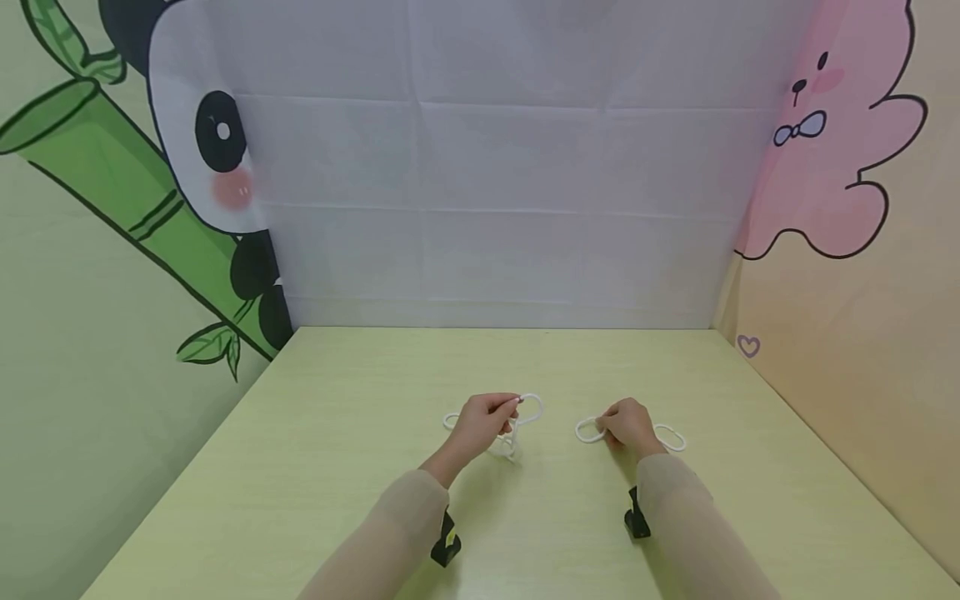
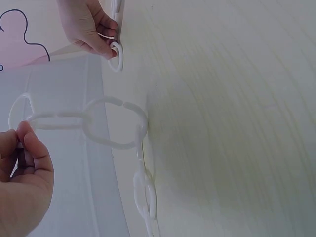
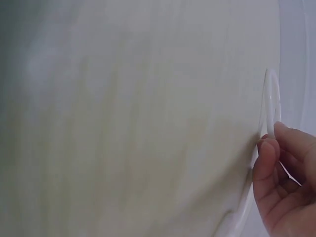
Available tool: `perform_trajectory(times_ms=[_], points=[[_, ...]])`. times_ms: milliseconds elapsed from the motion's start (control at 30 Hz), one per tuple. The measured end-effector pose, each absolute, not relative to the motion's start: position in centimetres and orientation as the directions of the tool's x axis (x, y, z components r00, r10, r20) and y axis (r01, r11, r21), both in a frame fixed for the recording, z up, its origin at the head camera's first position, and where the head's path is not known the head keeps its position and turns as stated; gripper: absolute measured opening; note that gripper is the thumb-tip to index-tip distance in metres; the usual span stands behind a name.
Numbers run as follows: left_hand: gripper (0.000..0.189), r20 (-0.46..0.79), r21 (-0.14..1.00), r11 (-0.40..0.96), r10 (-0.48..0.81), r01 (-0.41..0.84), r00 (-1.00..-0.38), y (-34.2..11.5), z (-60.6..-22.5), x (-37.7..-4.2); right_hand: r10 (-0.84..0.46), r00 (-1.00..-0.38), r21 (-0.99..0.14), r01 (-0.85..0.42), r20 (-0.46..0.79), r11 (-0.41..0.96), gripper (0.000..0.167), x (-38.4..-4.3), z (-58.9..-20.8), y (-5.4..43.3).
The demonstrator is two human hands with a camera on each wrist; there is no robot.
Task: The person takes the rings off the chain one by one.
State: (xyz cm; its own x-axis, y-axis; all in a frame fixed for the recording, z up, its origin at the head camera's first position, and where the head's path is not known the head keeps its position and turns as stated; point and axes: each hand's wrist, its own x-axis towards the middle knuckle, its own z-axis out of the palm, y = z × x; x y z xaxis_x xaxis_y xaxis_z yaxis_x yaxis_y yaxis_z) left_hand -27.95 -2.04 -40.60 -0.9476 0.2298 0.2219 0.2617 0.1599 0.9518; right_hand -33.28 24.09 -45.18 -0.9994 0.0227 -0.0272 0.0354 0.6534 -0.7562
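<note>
My left hand pinches the end link of a white plastic chain between thumb and fingertips, a little above the table. Several interlocked oval links hang from it in the left wrist view, and the lower ones reach towards the tabletop. To the right, my right hand pinches a white oval link low over the table. Another white link shows on the far side of that hand. Whether it joins the pinched link is hidden by the hand. The two hands stand apart, with no link visibly bridging them.
A pale wooden table spreads under both hands. White cloth hangs at its back edge. A printed panda and bamboo panel flanks the left, a pink bear panel the right. Black straps sit at both wrists.
</note>
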Motion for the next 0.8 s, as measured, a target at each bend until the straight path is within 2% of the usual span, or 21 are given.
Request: perform_trajectory(times_ms=[300,800], points=[[0.024,0.217,0.951,0.17,0.234,0.26,-0.948,-2.05,-40.68,-28.0,0.045,-0.998,-0.801,0.066,-0.049,0.595,0.009,-32.99,-45.24,24.27],[0.024,0.202,0.955,0.168,0.229,0.243,-0.952,-2.04,-40.51,-27.7,0.044,-0.998,-0.801,0.066,-0.049,0.595,0.011,-32.78,-45.06,24.35]])
